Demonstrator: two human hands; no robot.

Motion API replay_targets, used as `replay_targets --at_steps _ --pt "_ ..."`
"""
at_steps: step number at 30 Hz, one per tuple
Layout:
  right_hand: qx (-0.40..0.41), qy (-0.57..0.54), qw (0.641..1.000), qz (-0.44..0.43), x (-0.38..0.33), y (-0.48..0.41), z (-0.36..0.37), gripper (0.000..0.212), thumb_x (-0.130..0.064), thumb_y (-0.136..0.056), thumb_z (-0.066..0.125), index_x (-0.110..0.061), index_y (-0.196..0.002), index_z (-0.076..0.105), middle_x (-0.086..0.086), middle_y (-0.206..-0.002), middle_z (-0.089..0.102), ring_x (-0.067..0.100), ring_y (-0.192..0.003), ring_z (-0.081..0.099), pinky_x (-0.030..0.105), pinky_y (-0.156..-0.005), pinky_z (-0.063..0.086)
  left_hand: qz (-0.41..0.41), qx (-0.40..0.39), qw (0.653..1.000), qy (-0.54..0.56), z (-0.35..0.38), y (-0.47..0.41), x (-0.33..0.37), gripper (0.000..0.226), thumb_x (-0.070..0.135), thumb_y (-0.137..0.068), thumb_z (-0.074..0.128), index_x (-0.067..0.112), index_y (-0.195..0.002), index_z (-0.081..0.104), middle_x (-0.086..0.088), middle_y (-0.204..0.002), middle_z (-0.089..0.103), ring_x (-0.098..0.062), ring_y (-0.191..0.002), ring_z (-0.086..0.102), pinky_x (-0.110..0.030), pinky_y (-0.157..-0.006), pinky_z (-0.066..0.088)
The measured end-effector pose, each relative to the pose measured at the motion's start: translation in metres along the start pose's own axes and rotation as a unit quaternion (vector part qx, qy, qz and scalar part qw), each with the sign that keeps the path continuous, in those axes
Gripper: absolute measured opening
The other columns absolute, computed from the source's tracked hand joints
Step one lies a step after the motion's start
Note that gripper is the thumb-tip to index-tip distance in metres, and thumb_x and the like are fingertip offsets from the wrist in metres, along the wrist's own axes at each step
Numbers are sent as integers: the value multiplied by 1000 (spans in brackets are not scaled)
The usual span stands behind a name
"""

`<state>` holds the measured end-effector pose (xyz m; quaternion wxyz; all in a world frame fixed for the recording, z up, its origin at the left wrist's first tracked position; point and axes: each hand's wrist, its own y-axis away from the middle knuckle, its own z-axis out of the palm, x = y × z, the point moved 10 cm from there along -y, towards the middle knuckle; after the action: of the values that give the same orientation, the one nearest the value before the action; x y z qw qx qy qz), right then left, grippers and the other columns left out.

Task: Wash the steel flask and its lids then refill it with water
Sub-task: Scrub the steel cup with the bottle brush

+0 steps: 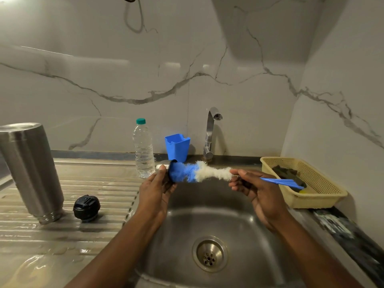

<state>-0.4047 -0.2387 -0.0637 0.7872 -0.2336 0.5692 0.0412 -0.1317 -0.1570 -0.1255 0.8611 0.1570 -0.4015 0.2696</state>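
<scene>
Flask lid [168,171] in left hand [154,189] grip; right hand [256,191] grip pinching bottle brush [199,172], bristles inside lid.

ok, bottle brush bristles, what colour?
Head view: bottle brush bristles are blue at the tip end, white nearer the blue handle.

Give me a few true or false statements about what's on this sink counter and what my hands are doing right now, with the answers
1. The steel flask stands upside down on the ribbed draining board. True.
2. The right hand holds the blue-and-white bottle brush by its handle. True.
3. Water runs from the chrome tap. False: no stream shows.
4. The black round lid lies inside the sink basin. False: it rests on the draining board beside the flask.
5. The left hand holds a small lid against the brush's blue end. True.
</scene>
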Motion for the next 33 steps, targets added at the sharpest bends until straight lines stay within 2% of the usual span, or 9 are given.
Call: replay_targets --at_steps 4,8,12,15,20,29,33 --pt "-26 19 999 7 5 4 11 25 -6 -103 55 -1 -110 78 25 -99 76 33 -92 73 32 -80 62 1 7 1000 -9 -1 0 0 20 21 -105 60 6 -111 71 -17 -112 78 -32 -112 73 -50 -110 52" --pt "-8 -32 999 -5 -11 2 1 25 -4 -101 55 2 -104 79 26 -93 74 28 -84 72 29 -74 62 1 27 1000 4 -6 -4 5 15 20 -105 61 8 -107 71 -15 -108 78 -31 -113 73 -43 -97 58" --pt "-43 -4 999 14 2 6 15 27 -6 -101 55 -2 -104 81 26 -98 75 31 -90 72 30 -78 62 -16 18 1000 -6 -1 2 -4 16 19 -105 61 7 -106 71 -16 -105 78 -30 -107 73 -45 -101 56" --pt "-30 -22 999 3 -7 4 9 26 -6 -99 56 0 -102 81 25 -95 74 29 -87 72 29 -75 61 -9 28 1000 -1 -4 0 3 14 17 -105 61 6 -104 70 -15 -101 77 -28 -100 72 -44 -99 55" --pt "-28 -51 998 8 -8 5 9 26 -13 -91 60 0 -97 81 25 -92 73 27 -83 72 28 -72 61 -18 22 1000 0 -4 0 0 13 17 -105 60 7 -105 69 -17 -104 76 -27 -99 73 -41 -93 58" --pt "-32 -66 997 10 -10 7 12 26 -13 -89 60 1 -95 81 23 -89 73 26 -79 72 28 -70 61 -15 30 999 -1 -5 2 2 12 16 -106 59 8 -104 67 -16 -104 74 -30 -106 70 -47 -104 52" --pt "-31 -62 997 22 -4 8 16 26 -13 -89 60 1 -96 81 24 -89 73 27 -80 72 28 -70 61 -19 21 1000 2 -1 2 1 13 17 -106 59 8 -104 68 -15 -103 76 -28 -102 71 -43 -98 55"
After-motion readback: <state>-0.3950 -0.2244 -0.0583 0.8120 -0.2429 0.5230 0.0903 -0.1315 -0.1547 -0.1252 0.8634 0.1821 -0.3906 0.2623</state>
